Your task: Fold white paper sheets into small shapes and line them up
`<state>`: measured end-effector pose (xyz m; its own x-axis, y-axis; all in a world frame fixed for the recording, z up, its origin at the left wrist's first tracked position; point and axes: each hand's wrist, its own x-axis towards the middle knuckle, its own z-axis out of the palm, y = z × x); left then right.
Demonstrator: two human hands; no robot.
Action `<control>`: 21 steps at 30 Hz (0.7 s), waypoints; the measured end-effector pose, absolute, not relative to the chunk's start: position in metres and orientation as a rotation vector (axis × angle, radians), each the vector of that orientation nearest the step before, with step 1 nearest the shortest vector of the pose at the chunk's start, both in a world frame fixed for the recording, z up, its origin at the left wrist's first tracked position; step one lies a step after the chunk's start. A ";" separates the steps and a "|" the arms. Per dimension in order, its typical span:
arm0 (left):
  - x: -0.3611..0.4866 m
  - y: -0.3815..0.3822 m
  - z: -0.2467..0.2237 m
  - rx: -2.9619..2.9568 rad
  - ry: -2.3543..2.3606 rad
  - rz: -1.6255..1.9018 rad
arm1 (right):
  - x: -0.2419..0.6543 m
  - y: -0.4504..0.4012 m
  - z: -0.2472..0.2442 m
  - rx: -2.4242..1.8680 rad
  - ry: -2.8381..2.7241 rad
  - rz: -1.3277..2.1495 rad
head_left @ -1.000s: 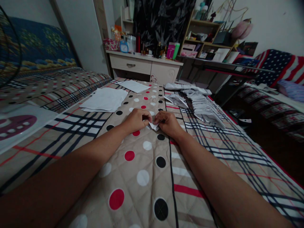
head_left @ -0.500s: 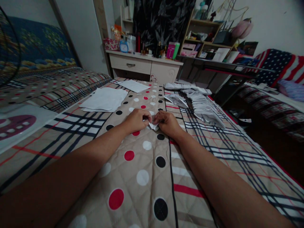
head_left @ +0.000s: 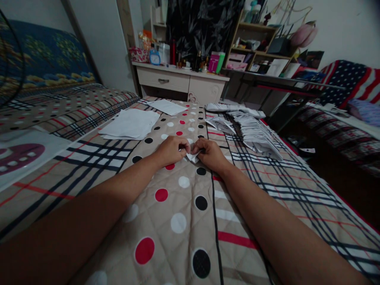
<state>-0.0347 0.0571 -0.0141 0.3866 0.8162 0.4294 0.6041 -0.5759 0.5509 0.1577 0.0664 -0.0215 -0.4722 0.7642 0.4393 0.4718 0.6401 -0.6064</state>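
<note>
Both hands meet over the middle of the bed's dotted cover (head_left: 162,229), pinching one small white piece of folded paper (head_left: 193,157). My left hand (head_left: 172,151) is closed on its left side, thumb and forefinger curled together. From the right, my right hand (head_left: 212,155) is closed on the same paper with bent fingers. Most of the paper is hidden behind the fingers, so its exact shape cannot be made out. Beyond my left hand lies a stack of white paper sheets (head_left: 130,124). Past my right hand sits a row of folded papers (head_left: 255,134) packed close together.
More white paper (head_left: 167,107) lies farther back on the bed. A plastic bag with a dark pink print (head_left: 56,146) rests at the left. A white drawer cabinet (head_left: 163,81) stands at the bed's far end; a desk (head_left: 285,85) is at the right.
Hardly anything differs. The folded paper shows slightly more below the fingertips, while both hands stay in the same place.
</note>
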 end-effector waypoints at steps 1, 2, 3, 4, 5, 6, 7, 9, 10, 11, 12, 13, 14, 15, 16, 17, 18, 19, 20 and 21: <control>-0.035 0.057 -0.014 2.342 1.238 0.983 | 0.158 0.066 -0.021 -0.959 -2.155 0.534; -0.035 0.057 -0.014 2.341 1.231 0.981 | 0.158 0.066 -0.021 -0.959 -2.158 0.540; -0.035 0.058 -0.014 2.341 1.225 0.981 | 0.158 0.066 -0.021 -0.960 -2.160 0.546; -0.035 0.058 -0.015 2.342 1.221 0.982 | 0.157 0.066 -0.021 -0.963 -2.162 0.549; -0.035 0.058 -0.015 2.342 1.220 0.984 | 0.157 0.066 -0.020 -0.969 -2.160 0.552; -0.035 0.059 -0.015 2.340 1.220 0.982 | 0.157 0.066 -0.020 -0.978 -2.157 0.554; -0.035 0.059 -0.016 2.337 1.221 0.977 | 0.157 0.065 -0.020 -0.985 -2.153 0.556; -0.035 0.060 -0.016 2.326 1.220 0.969 | 0.157 0.065 -0.020 -0.993 -2.146 0.559; -0.035 0.060 -0.016 2.321 1.219 0.967 | 0.156 0.065 -0.019 -0.995 -2.146 0.561; -0.035 0.060 -0.016 2.317 1.217 0.968 | 0.156 0.065 -0.019 -0.997 -2.150 0.561; -0.036 0.060 -0.016 2.313 1.216 0.971 | 0.156 0.065 -0.019 -0.998 -2.155 0.561; -0.036 0.060 -0.016 2.311 1.216 0.974 | 0.156 0.065 -0.019 -1.001 -2.160 0.561; -0.036 0.060 -0.016 2.309 1.217 0.974 | 0.156 0.065 -0.019 -1.004 -2.163 0.563; -0.036 0.060 -0.016 2.310 1.220 0.971 | 0.156 0.065 -0.018 -1.006 -2.164 0.565; -0.036 0.060 -0.017 2.311 1.223 0.965 | 0.156 0.066 -0.018 -1.005 -2.164 0.567; -0.036 0.061 -0.017 2.313 1.227 0.963 | 0.156 0.066 -0.019 -1.005 -2.163 0.569; -0.036 0.061 -0.017 2.314 1.231 0.962 | 0.156 0.066 -0.019 -1.005 -2.161 0.571; -0.036 0.062 -0.017 2.314 1.233 0.963 | 0.156 0.066 -0.019 -1.006 -2.158 0.572; -0.036 0.062 -0.018 2.314 1.233 0.966 | 0.156 0.066 -0.019 -1.007 -2.156 0.571; -0.036 0.062 -0.018 2.312 1.234 0.968 | 0.156 0.066 -0.019 -1.010 -2.152 0.569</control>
